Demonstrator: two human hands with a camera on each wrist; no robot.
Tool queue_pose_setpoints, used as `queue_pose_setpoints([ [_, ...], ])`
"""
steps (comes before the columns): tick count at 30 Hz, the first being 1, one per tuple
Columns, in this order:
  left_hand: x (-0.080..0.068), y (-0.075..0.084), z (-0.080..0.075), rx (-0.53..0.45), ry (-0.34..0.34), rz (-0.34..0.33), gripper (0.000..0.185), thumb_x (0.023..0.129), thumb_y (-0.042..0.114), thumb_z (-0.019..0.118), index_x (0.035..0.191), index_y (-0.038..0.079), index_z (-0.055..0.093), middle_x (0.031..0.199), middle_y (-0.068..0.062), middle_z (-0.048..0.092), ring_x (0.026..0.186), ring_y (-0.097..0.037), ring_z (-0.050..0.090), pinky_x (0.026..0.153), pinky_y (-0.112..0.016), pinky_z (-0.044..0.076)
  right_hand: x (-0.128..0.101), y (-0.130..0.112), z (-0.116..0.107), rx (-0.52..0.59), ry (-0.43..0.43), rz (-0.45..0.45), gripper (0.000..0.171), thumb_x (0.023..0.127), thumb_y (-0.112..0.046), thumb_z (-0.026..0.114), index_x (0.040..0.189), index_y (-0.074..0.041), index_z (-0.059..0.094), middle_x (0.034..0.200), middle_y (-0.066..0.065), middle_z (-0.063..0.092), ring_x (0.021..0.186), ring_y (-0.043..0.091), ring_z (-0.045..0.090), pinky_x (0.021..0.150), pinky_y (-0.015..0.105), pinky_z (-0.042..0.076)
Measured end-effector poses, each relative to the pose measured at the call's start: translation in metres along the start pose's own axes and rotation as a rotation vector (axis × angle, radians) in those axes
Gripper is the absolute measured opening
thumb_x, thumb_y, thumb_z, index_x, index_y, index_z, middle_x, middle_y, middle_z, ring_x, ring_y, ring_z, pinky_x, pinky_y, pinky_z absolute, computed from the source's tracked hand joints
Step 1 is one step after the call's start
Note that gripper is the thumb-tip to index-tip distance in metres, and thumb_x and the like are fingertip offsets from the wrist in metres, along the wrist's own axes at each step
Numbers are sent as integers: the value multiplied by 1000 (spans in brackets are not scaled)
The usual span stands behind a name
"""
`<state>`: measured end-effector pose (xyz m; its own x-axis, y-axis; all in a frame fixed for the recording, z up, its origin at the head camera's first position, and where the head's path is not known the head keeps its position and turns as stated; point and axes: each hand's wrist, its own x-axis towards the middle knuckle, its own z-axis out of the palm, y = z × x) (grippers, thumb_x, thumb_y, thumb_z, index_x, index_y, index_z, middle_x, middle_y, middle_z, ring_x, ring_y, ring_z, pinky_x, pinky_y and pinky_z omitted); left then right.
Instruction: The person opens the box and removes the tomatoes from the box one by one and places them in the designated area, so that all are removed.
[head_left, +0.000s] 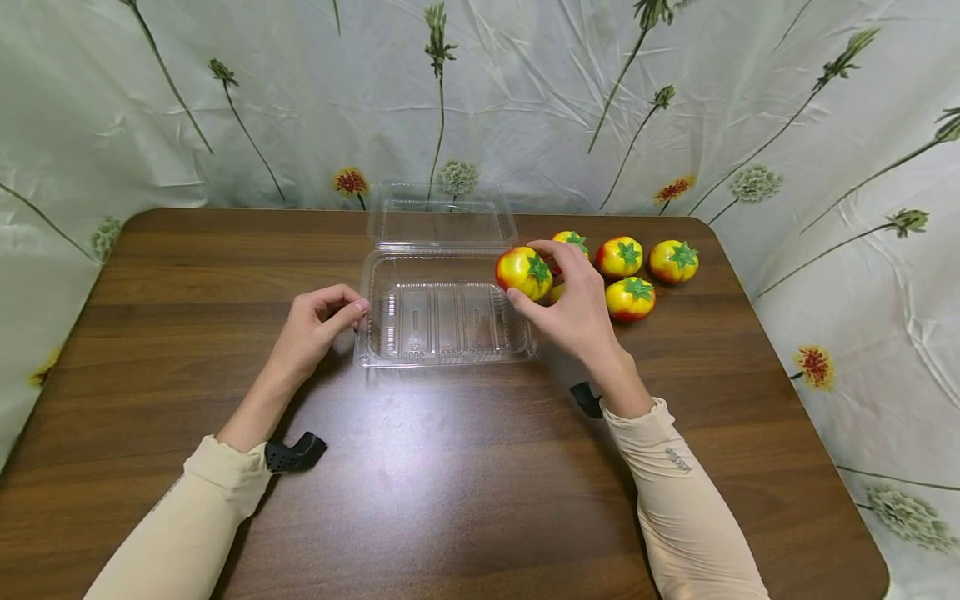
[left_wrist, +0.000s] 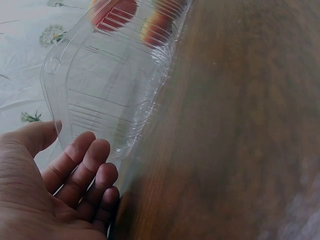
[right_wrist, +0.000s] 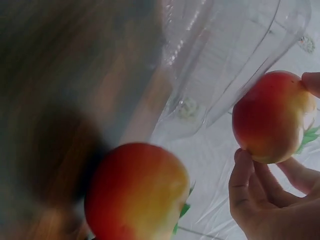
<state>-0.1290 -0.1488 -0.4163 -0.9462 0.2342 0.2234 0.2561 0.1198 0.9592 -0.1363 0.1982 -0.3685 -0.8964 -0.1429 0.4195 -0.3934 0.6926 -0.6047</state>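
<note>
One tomato [head_left: 524, 272] pinched in right hand [head_left: 572, 310] beside container [head_left: 442, 312].

I see a dark brown wooden table [head_left: 465, 467] with rounded corners. On it sits a clear plastic clamshell container [head_left: 442, 312], lid open. Four red-yellow tomatoes with green tops [head_left: 630, 298] lie at the far right; possibly a fifth is hidden.

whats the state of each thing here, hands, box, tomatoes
clear plastic box: open, lid hinged back, nothing inside
left hand: fingers loosely curled, touching the box's left edge
right hand: holds one tomato
held tomato: lifted at the box's right rim
other tomatoes: resting on the table right of the box, one partly hidden by the right hand
</note>
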Motion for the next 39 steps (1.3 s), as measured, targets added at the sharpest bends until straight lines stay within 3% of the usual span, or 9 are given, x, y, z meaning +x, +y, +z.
queue_pose_setpoints([
  [11, 0, 0, 0, 8, -1, 2, 15, 95, 4, 62, 86, -8, 64, 73, -20, 57, 71, -36, 50, 66, -24, 45, -6, 18, -16, -25, 37, 21, 59, 75, -32, 83, 127, -15, 64, 119, 6, 59, 101, 20, 53, 84, 37, 46],
  [17, 1, -1, 0, 7, 1, -6, 15, 95, 4, 62, 85, -7, 63, 74, -25, 56, 70, -34, 51, 66, -27, 46, -10, 30, -29, -65, 64, 46, 58, 74, -30, 84, 126, -14, 64, 112, 8, 59, 92, 20, 52, 79, 37, 44],
  [24, 0, -1, 0, -3, 3, -8, 16, 95, 4, 62, 86, -8, 63, 76, -30, 54, 71, -35, 50, 66, -26, 46, -13, 46, -45, -106, 102, 79, 55, 76, -30, 83, 126, -14, 64, 118, 9, 59, 102, 22, 54, 84, 39, 47],
  [39, 0, -2, -1, -4, 3, -10, 16, 96, 5, 62, 87, -8, 64, 76, -28, 55, 71, -34, 51, 66, -26, 47, -19, 71, -77, -168, 177, 184, 54, 79, -31, 80, 127, -14, 64, 115, 14, 59, 102, 25, 54, 84, 42, 42],
])
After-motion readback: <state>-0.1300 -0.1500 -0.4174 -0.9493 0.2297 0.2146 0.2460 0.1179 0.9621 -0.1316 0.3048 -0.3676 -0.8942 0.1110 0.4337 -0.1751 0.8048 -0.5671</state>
